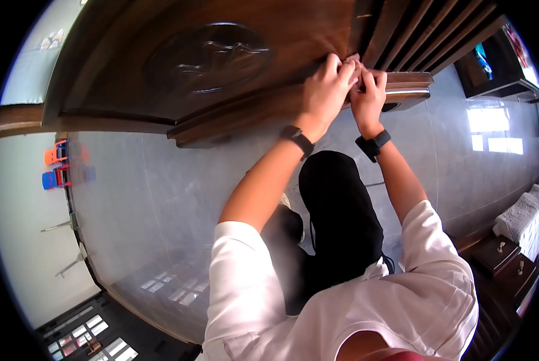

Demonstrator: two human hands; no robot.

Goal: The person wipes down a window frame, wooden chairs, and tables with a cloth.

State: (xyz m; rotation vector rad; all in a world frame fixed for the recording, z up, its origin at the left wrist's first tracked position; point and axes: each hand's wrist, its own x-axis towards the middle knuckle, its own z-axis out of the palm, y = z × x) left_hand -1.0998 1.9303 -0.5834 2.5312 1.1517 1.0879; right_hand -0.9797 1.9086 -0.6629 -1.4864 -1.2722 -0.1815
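My left hand (326,90) and my right hand (369,99) meet at the lower rail of a dark wooden piece of furniture (119,78). Both have their fingers bent and closed around a small, crumpled pinkish cloth (354,59), mostly hidden by the fingers. The cloth presses on the wood where the solid panel joins the slats (423,33). An oval carved medallion (212,57) decorates the panel, left of my hands. Each wrist wears a black band.
Below the furniture spreads a shiny grey floor (185,180), with my bent black-clad knee (338,186) close to the rail. Small colourful chairs (56,165) stand far left. A dark cabinet (492,66) is at upper right, and drawers (498,249) at lower right.
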